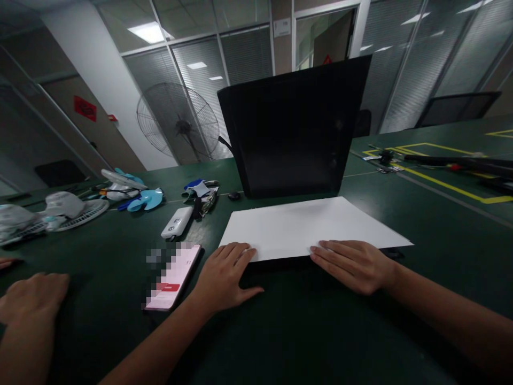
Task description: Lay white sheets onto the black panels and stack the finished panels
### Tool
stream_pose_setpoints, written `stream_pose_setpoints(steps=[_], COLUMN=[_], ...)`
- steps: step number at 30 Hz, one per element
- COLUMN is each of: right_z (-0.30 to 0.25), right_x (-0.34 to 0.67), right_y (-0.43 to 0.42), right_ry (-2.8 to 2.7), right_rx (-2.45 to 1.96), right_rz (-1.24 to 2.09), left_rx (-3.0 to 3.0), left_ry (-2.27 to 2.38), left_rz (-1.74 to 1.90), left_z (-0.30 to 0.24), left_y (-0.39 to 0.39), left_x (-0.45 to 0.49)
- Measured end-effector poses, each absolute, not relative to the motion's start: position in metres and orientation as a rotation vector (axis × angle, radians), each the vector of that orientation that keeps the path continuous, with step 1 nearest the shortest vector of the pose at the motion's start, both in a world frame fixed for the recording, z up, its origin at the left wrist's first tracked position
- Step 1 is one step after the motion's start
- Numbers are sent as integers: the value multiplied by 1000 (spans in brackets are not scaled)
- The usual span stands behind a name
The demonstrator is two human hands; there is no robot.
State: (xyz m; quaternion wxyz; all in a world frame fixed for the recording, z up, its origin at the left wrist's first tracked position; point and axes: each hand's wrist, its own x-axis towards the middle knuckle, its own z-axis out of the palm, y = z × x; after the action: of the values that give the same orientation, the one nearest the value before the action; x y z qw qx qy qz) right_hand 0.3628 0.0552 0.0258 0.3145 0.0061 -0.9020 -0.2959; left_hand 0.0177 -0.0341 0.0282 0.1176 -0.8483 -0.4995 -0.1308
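Observation:
A blank white sheet of paper (288, 227) lies in front of me, its near edge over something dark that it mostly hides. My left hand (226, 275) rests on the near left corner, fingertips on the paper and thumb stretched out to the side. Flat on the near edge, toward the right, lie the extended fingers of my right hand (355, 263). Neither hand grips anything. Behind the sheet rises a black panel (296, 131) that looks like a screen, tilted back.
A lit phone (176, 278), a white power bank (177, 222), keys (208, 202) and fan parts (146, 199) lie leftward on the green table (312, 331). At far left is another person's hand (34, 297). Yellow tape and a black device (452, 160) are at right.

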Motion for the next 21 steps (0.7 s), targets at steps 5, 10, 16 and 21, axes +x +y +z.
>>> stream_pose_setpoints(steps=[5,10,16,21], right_z=[37,31,8,26], right_x=[370,375,364,360], right_y=[56,54,50,40], right_ry=[-2338,-2387,-2400,-2319], right_rx=[-19,-53,-150,-229], right_rz=[-824,-757,-668,-746], left_rx=[-2325,-2255,-2319,-2303], left_ry=[-1354,-1115,-1091,-991], left_rz=[-473,-658,-686,-819], left_z=[25,26,22,20], left_y=[-34,-36,-33,-33], left_x=[18,11,4,7])
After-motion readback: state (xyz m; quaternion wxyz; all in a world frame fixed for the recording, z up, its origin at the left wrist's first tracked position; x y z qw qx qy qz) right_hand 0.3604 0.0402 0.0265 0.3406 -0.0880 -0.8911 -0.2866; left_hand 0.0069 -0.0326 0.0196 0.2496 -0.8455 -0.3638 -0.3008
